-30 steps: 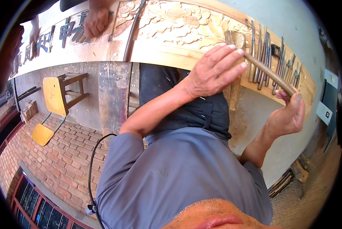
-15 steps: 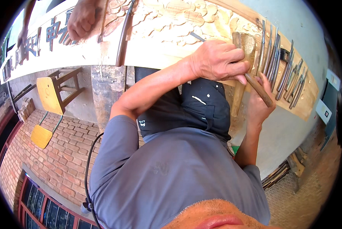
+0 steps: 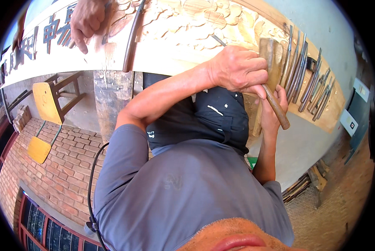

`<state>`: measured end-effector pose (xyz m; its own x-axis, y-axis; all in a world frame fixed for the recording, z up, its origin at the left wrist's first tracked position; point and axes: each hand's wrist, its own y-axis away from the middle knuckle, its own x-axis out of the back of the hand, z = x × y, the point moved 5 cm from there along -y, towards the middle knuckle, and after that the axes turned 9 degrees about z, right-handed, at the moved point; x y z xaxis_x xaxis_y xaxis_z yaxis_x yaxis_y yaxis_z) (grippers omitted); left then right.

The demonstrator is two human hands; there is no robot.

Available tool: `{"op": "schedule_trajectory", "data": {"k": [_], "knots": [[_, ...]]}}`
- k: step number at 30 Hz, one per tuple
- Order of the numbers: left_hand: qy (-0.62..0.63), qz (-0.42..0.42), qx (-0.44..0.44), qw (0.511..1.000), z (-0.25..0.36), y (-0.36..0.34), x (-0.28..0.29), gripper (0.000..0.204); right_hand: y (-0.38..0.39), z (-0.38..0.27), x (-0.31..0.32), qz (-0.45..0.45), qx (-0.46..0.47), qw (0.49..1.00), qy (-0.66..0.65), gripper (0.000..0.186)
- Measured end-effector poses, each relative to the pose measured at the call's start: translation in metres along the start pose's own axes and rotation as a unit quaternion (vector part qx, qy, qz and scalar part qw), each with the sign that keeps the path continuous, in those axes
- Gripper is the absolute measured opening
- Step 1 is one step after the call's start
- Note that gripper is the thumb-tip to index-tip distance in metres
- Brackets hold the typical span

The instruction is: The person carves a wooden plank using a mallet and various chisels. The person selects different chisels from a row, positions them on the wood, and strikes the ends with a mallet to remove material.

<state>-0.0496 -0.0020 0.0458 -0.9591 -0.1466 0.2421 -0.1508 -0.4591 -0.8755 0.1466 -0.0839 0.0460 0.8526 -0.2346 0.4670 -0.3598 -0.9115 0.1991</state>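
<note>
Wooden carved panel (image 3: pixel 183 29) spans the bench. Just below its relief, the left hand (image 3: pixel 237 69) closes tightly around a chisel (image 3: pixel 275 106), steadying the blade against the carving. Beside it, the right hand (image 3: pixel 275 111) wraps a mallet (image 3: pixel 267 54), poised to strike. Spare chisels (image 3: pixel 308 79) lie rightward, within reach.

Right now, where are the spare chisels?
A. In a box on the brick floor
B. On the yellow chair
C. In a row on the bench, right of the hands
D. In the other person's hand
C: the chisels lie side by side on the bench, just right of the left hand and the mallet.
</note>
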Motion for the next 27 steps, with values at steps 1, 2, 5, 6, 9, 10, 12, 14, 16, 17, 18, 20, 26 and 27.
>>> {"op": "schedule_trajectory", "data": {"k": [1,2,5,6,9,10,12,14,16,17,18,20,26,27], "knots": [[-0.004,0.005,-0.002,1.0,0.0,0.0,0.001,0.048,0.001,0.001,0.005,-0.003,0.002,1.0,0.002,0.033],[-0.006,0.008,-0.001,1.0,0.0,0.0,0.001,0.048,0.002,0.005,0.011,-0.014,-0.042,0.999,-0.03,0.038],[-0.005,0.015,0.007,1.0,-0.001,0.0,0.002,0.048,0.005,0.001,0.021,-0.024,-0.068,0.994,-0.085,0.043],[-0.005,0.011,0.013,1.0,-0.001,0.0,0.002,0.048,0.006,-0.005,0.024,-0.022,-0.052,0.992,-0.111,0.042],[-0.001,0.018,0.027,0.999,-0.002,-0.001,0.005,0.048,0.005,-0.015,0.04,-0.005,-0.015,0.985,-0.17,0.044],[0.004,0.026,0.034,0.999,-0.002,-0.001,0.007,0.048,0.005,-0.017,0.051,0.0,-0.027,0.983,-0.184,0.051],[0.0,0.03,0.041,0.999,-0.004,0.0,0.008,0.05,0.005,-0.039,0.054,0.007,0.01,0.968,-0.252,0.054],[-0.003,0.035,0.048,0.998,-0.004,-0.002,0.01,0.052,0.008,-0.06,0.058,0.004,0.056,0.944,-0.325,0.062],[0.023,0.037,0.044,0.998,-0.003,-0.006,0.015,0.052,0.008,-0.079,0.059,0.017,0.115,0.957,-0.266,0.063],[0.018,0.042,0.045,0.998,-0.003,-0.006,0.018,0.052,0.006,-0.082,0.063,0.015,0.138,0.959,-0.246,0.063],[0.009,0.045,0.059,0.997,-0.003,-0.007,0.022,0.053,0.007,-0.085,0.068,0.017,0.163,0.959,-0.232,0.063],[-0.002,0.056,0.074,0.996,-0.005,-0.005,0.023,0.053,0.014,-0.102,0.077,0.038,0.222,0.952,-0.207,0.063],[-0.014,0.192,0.128,0.973,-0.014,-0.012,0.034,0.053,0.039,-0.172,0.1,0.144,0.473,0.85,-0.181,0.052],[-0.015,0.203,0.143,0.969,-0.016,-0.013,0.035,0.052,0.044,-0.177,0.098,0.149,0.489,0.844,-0.166,0.051]]}}
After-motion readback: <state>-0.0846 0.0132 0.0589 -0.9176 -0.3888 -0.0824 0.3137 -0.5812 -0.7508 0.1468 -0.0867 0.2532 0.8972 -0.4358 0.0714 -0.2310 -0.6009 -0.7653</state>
